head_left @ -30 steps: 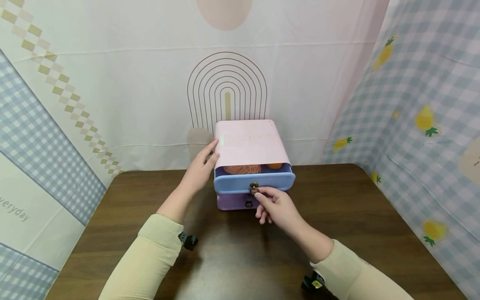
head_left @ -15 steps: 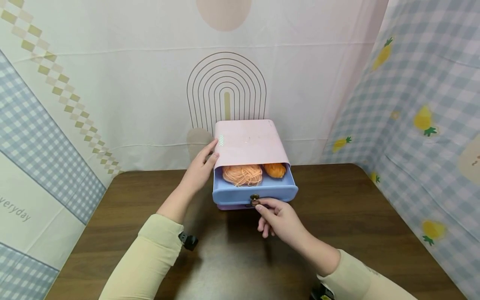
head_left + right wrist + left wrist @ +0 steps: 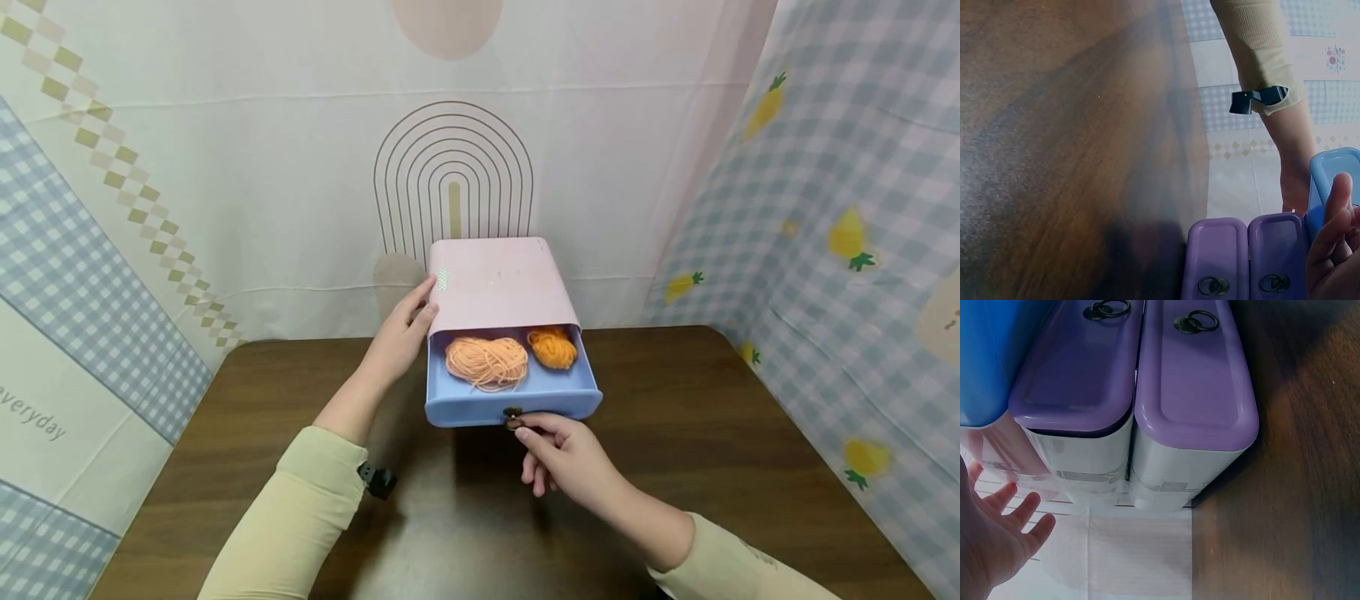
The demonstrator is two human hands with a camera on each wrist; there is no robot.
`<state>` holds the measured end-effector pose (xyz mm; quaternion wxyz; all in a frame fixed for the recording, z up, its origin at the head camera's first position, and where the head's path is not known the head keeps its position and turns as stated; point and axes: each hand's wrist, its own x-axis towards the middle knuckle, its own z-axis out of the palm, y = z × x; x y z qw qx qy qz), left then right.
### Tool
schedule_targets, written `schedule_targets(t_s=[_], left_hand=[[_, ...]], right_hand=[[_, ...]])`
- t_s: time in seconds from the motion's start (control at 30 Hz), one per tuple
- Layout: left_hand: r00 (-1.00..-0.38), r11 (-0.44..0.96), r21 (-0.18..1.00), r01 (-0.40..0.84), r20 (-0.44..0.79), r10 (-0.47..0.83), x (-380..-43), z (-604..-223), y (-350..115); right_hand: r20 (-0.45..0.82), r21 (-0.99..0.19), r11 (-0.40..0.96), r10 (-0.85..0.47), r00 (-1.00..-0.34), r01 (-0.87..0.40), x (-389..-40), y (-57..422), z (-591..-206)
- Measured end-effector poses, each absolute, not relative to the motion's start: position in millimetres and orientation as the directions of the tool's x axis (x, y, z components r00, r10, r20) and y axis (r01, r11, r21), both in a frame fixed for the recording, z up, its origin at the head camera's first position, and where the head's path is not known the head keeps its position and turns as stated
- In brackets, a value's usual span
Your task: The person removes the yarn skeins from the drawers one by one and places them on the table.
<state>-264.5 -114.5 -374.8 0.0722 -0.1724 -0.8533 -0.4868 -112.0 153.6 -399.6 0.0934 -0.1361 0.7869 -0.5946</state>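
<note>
A pink-topped drawer unit [image 3: 498, 283] stands at the back of the table, its top blue drawer [image 3: 465, 410] pulled well out. Inside lie a peach yarn skein [image 3: 487, 362] on the left and a smaller orange yarn ball [image 3: 553, 348] on the right. My right hand [image 3: 573, 458] pinches the dark metal ring pull [image 3: 513, 422] on the blue front between thumb and index finger. My left hand [image 3: 397, 342] rests its extended fingers against the unit's left side. Below, two purple drawers, an upper one [image 3: 1082, 369] and a lower one [image 3: 1197, 394], appear pushed in.
The brown wooden table [image 3: 300, 392] carries the unit. A patterned white cloth [image 3: 300, 183] hangs close behind it, and a checked cloth [image 3: 825, 275] with fruit prints borders the right side. Each purple front bears a ring pull [image 3: 1200, 322].
The blue drawer has slid out toward me, drawn by my right hand at its ring. More of both yarn bundles now shows. My left hand stays in place on the unit's side.
</note>
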Motion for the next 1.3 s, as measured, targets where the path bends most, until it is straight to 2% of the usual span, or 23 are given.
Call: schedule_targets(t_s=[0.67, 1.13, 1.3], left_hand=[[-0.93, 0.461, 0.809, 0.365, 0.295, 0.219, -263.6, -376.1, -113.7], [-0.925, 0.436, 0.818, 0.375, 0.3, 0.232, -262.4, -374.3, -112.4], [-0.923, 0.417, 0.826, 0.379, 0.303, 0.238, -263.0, -375.0, -112.8]], right_hand=[[-0.002, -0.964, 0.249, -0.361, -0.933, -0.094, -92.1, 157.3, -402.2], [0.002, -0.946, 0.307, -0.307, -0.952, -0.102, -81.6, 172.3, -396.9], [0.048, -0.942, 0.303, -0.296, -0.954, -0.142, -79.5, 184.9, -390.6]])
